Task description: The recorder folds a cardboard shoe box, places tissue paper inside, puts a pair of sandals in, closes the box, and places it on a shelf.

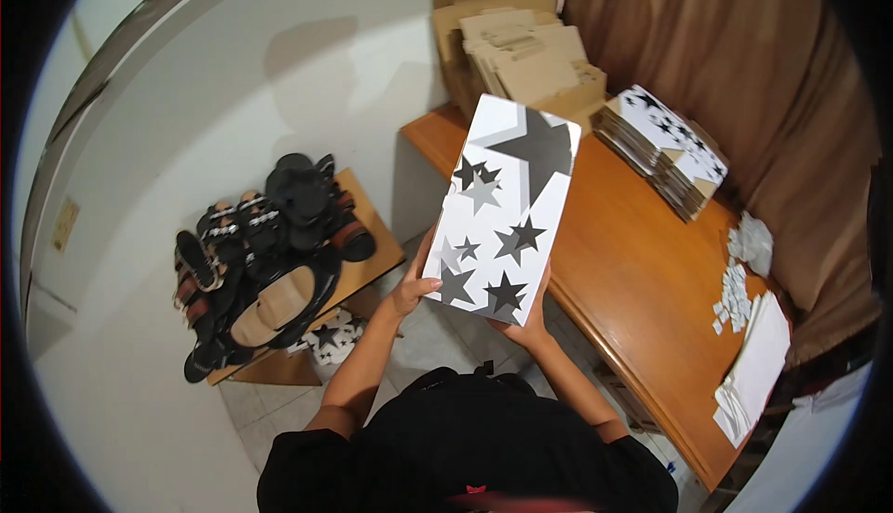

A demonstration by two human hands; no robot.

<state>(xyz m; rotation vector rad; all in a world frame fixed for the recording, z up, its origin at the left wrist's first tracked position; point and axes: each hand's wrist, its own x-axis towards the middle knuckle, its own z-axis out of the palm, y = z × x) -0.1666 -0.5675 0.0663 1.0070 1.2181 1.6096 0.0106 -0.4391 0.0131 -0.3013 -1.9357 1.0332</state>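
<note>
Between my two hands is a white shoebox (484, 197) printed with black and grey stars, its lid side facing up. My left hand (413, 288) grips the near left corner, thumb on top and fingers hidden under the side. At the near right corner, my right hand (528, 325) holds the box from below, with most of its fingers out of sight. The box is tilted, its far end reaching over the corner of the wooden desk (642, 280).
Left, a small wooden table (372, 234) bears black sandals (307, 187). On the desk are flattened star-printed boxes (665, 150), a brown carton (558, 94) of cardboard pieces, small white packets (733, 299), a plastic bag (752, 243) and white paper (755, 369). A brown curtain (726, 39) hangs behind.
</note>
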